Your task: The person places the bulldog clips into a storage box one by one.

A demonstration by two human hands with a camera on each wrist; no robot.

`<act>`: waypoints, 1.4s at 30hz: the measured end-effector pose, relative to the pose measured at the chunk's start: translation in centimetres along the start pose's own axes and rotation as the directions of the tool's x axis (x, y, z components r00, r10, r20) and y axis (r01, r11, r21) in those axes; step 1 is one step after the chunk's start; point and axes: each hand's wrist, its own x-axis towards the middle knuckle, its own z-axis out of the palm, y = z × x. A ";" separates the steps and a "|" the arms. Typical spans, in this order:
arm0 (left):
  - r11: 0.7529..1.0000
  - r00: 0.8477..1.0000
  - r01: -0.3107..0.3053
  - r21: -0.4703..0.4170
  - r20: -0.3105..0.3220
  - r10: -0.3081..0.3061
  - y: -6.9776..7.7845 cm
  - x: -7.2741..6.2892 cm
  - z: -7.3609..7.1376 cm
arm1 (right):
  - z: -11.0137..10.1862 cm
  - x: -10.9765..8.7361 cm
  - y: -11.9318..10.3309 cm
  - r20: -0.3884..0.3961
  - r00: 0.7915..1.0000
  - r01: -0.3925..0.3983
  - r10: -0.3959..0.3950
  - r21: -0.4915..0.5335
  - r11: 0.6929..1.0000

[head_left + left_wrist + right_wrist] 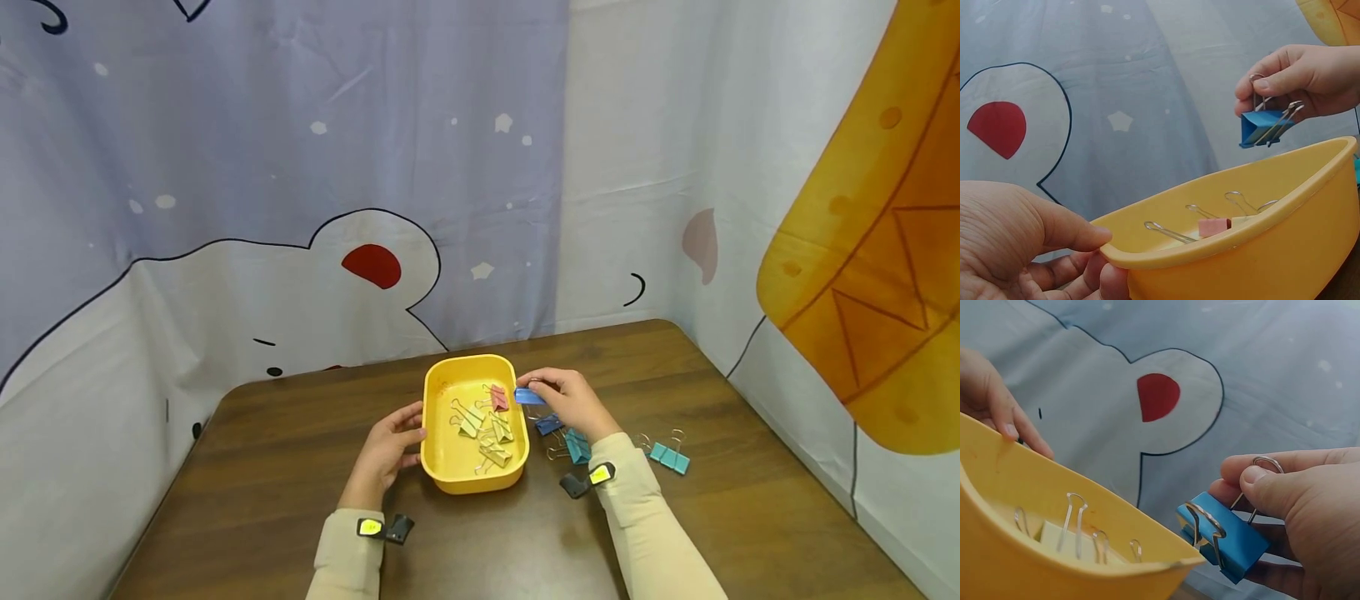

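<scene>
A yellow plastic bin (pixel 474 486) stands on the table, with several pale yellow binder clips (pixel 495 451) and a pink binder clip (pixel 498 398) inside. My left hand (pixel 386 450) grips the bin's left rim, thumb on the edge and fingers below it outside. By one wire handle my right hand (pixel 572 403) pinches a blue binder clip (pixel 1225 534), held in the air beside the bin's right rim. Under and beside the right hand lie a dark blue binder clip (pixel 549 424) and a teal binder clip (pixel 577 447), the latter partly hidden by the sleeve.
Farther right on the brown wooden table (pixel 300 467) lies another teal binder clip (pixel 670 457), with a wire handle of one more clip showing near the right sleeve. A printed curtain (pixel 487 208) hangs behind the table's far edge.
</scene>
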 end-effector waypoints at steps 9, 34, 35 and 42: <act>1.000 1.000 -0.006 -0.001 0.004 0.006 0.2 -0.1 0.1 | 2.0 0.7 -0.5 -0.011 0.999 0.034 -0.033 0.049 0.998; 1.000 1.000 -0.003 -0.014 0.010 0.003 0.0 0.3 0.1 | 4.9 1.2 -2.0 0.003 0.998 0.067 -0.068 0.061 0.996; 1.000 1.000 -0.003 -0.013 0.011 0.003 0.0 0.3 0.1 | 4.9 1.1 -2.5 -0.004 0.998 0.069 -0.069 0.054 0.996; 1.000 1.000 -0.005 -0.022 0.012 0.005 0.1 0.2 0.0 | 4.9 1.5 -1.0 -0.097 0.995 0.041 -0.032 0.094 0.995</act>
